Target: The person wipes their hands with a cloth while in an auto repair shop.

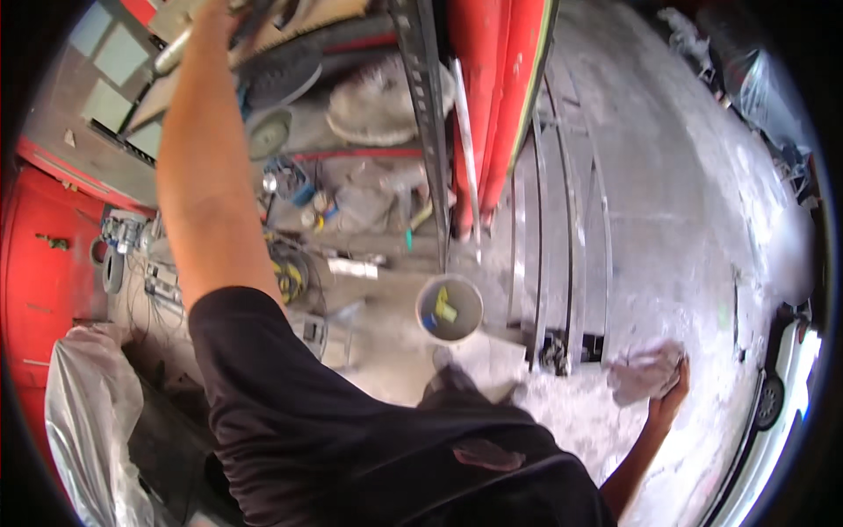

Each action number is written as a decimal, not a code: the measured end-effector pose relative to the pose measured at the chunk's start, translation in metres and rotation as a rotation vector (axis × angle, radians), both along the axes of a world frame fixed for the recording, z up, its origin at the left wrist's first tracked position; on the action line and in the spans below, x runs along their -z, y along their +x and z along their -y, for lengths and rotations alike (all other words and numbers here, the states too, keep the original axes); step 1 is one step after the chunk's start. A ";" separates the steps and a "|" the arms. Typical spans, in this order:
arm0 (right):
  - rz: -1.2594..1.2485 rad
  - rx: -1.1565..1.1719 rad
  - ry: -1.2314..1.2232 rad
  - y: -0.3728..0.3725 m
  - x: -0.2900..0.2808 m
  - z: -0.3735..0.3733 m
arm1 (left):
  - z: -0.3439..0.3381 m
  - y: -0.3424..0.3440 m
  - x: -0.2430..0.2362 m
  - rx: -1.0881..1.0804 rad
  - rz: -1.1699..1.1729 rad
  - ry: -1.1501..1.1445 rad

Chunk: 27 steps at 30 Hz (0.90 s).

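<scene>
Right hand [674, 391] closed on one end of a crumpled, soft, greyish-pink cloth [644, 373], loose folds spreading left of the fingers, out to the right of the body; bare left forearm [209, 184] reaches up past the shelving and leaves view at the upper edge, so cannot tell what the left hand grips. Round, smooth-walled grey bucket [468, 325] in front of the body, yellow and blue pieces inside. Edges: black perforated metal upright [421, 105] beside a curved, glossy red panel [483, 79]; long, straight metal bars [575, 237] running parallel. Room: broad stretch of mottled grey concrete floor [667, 176] between bars and white car [790, 395]
</scene>
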State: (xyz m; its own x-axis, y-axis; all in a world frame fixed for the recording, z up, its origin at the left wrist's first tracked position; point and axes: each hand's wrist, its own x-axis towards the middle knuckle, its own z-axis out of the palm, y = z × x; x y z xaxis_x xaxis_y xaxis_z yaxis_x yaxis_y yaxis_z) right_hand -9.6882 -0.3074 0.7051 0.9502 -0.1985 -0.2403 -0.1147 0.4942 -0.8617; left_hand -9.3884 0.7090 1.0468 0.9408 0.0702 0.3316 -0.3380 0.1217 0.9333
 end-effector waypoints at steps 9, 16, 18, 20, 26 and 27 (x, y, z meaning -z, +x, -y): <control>0.174 -0.190 0.042 0.028 -0.021 0.022 | 0.231 -0.164 0.008 -0.986 0.015 0.222; 0.301 -0.426 -0.402 0.069 -0.040 0.015 | 0.398 -0.300 0.183 -0.905 0.077 0.070; 0.249 -0.471 -0.229 0.076 -0.028 0.011 | 0.431 -0.334 0.267 -0.770 -0.188 0.049; 0.117 -0.443 0.047 0.084 -0.006 0.004 | 0.490 -0.352 0.341 -0.728 -0.479 -0.077; 0.116 -0.632 0.298 0.087 0.008 -0.046 | 0.636 -0.367 0.428 -0.401 -0.469 0.208; 0.117 -0.588 0.300 0.085 0.016 -0.046 | 0.673 -0.352 0.424 -0.376 -0.379 0.262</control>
State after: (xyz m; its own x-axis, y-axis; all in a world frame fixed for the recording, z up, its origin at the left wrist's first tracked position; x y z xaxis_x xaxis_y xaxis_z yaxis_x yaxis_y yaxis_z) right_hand -9.6029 -0.2619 0.6892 0.9030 0.4194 -0.0934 -0.3522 0.5978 -0.7201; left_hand -9.7409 0.0358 0.6230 0.9235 0.3825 0.0286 0.0492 -0.1922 0.9801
